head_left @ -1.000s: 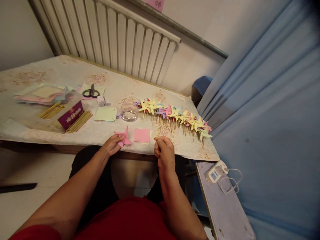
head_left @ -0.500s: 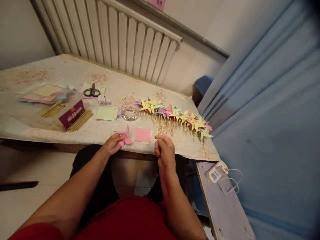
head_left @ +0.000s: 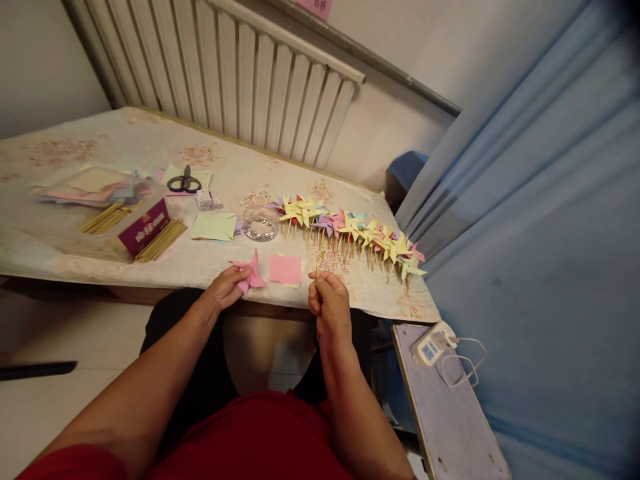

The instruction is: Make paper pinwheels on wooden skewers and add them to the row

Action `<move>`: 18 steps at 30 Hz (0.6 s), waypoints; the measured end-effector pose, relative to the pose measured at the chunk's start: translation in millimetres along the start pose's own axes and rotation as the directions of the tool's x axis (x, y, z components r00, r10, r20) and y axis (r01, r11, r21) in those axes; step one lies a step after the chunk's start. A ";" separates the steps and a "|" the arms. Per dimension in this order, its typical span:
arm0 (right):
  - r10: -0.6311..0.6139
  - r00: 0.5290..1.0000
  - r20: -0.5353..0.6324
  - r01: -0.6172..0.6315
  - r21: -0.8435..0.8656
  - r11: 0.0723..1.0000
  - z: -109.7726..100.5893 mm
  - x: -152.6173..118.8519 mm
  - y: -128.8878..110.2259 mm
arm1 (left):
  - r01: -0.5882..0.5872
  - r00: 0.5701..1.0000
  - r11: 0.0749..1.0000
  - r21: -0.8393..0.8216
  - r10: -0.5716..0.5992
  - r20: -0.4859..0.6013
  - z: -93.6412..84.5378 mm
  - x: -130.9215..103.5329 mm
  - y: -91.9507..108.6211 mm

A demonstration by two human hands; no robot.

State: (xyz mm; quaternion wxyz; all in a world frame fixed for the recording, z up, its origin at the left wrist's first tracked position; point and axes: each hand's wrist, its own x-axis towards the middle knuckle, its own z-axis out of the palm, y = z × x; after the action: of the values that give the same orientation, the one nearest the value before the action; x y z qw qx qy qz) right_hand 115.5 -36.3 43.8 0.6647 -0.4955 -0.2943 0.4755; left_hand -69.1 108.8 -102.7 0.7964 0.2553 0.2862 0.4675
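Note:
My left hand [head_left: 226, 287] pinches a pink paper pinwheel [head_left: 253, 272] by its near side, over the front edge of the table. My right hand [head_left: 330, 300] is closed with the thumb on top, around a thin wooden stick [head_left: 317, 272]; only its tip shows. Between the hands lies a small stack of square paper [head_left: 285, 269], pink on top. Beyond it stands a round clear container [head_left: 260, 224] with small shiny pieces inside. Finished pinwheels on sticks [head_left: 351, 230], yellow, pink, purple and blue, lie in a row at the right.
Wooden sticks [head_left: 161, 241] lie against a purple box label [head_left: 145, 228] at the left. Nearby are pale green paper squares [head_left: 214, 227], black-handled scissors [head_left: 184, 183] and bagged coloured paper [head_left: 90, 185]. A white power adapter [head_left: 434, 343] with a cable sits on a side bench [head_left: 450, 413].

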 end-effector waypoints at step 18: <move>0.005 1.000 -0.026 -0.006 -0.026 1.000 -2.3 1.3 0.3 | 0.001 1.000 1.000 0.006 -0.001 -0.022 -2.0 1.0 -1.0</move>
State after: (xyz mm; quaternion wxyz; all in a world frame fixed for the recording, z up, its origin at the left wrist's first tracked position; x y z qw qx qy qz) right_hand 118.0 -36.0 42.7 0.6606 -0.5109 -0.2904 0.4672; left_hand -69.5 109.5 -105.0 0.7929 0.2525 0.2964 0.4688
